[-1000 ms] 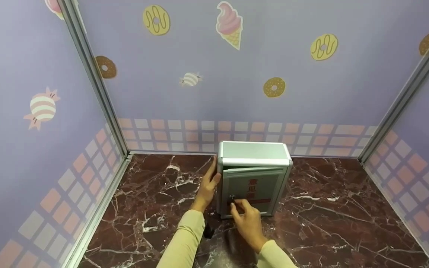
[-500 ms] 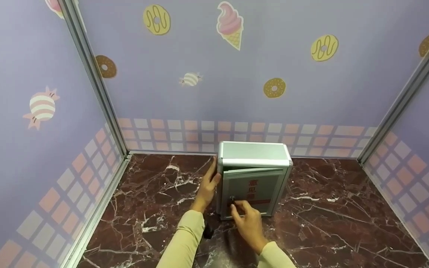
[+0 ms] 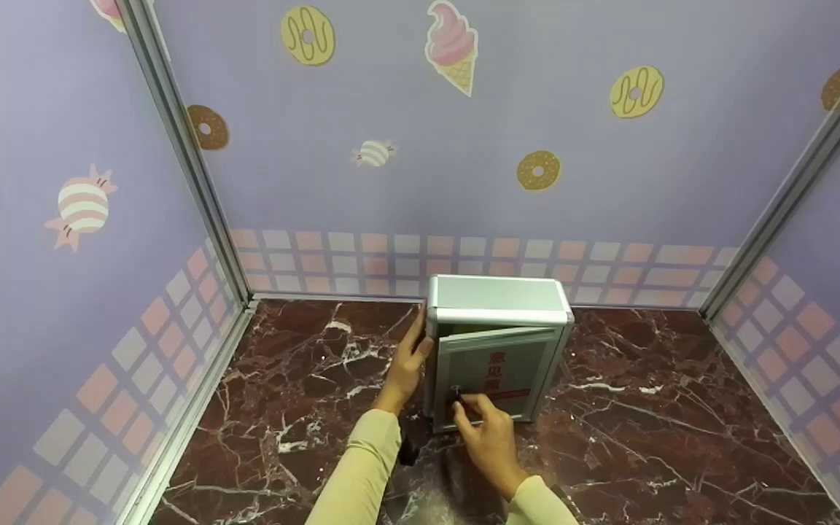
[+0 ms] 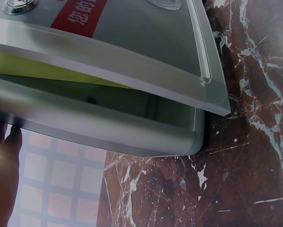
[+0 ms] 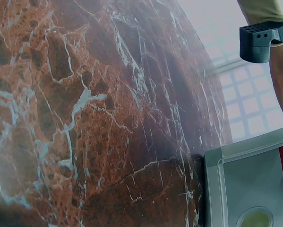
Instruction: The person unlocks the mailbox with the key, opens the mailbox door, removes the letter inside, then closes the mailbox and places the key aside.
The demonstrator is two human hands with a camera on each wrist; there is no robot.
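A silver-green metal suggestion box (image 3: 496, 295) stands on the marbled surface, its front door (image 3: 518, 364) ajar along the left edge. My left hand (image 3: 403, 368) rests against the box's left side, fingers extended; in the left wrist view its fingertips (image 4: 11, 135) touch the rear edge. At the lock on the door's left part, my right hand (image 3: 489, 434) pinches a small dark key, mostly covered by thumb and forefinger. Through the gap, the left wrist view shows a yellow-green strip (image 4: 42, 71) inside the box. The right hand's fingers are outside the right wrist view.
Purple walls (image 3: 420, 197) with sweets printed on them enclose the dark red marbled surface (image 3: 653, 408) at the back and both sides. A dark wrist device (image 3: 409, 448) shows beside the left sleeve. The back wall stands close behind the box.
The door has swung slightly further outward, widening the gap at its top left, and the right hand has shifted a little with it. The left hand stays against the box.
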